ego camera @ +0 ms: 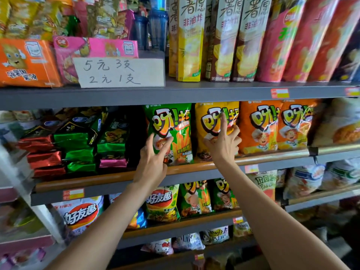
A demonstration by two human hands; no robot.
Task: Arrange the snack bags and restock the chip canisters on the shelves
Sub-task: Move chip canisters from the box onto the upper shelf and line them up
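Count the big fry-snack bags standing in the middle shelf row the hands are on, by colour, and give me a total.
Green bag: 1, left hand touching it
Yellow bag: 1, right hand on it
Orange bags: 2
Total: 4

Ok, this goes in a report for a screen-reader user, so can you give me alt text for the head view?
A person's left hand touches a green snack bag and the right hand a yellow snack bag on the middle shelf. Orange bags stand to the right, with tall chip boxes and a handwritten price sign on the shelf above.
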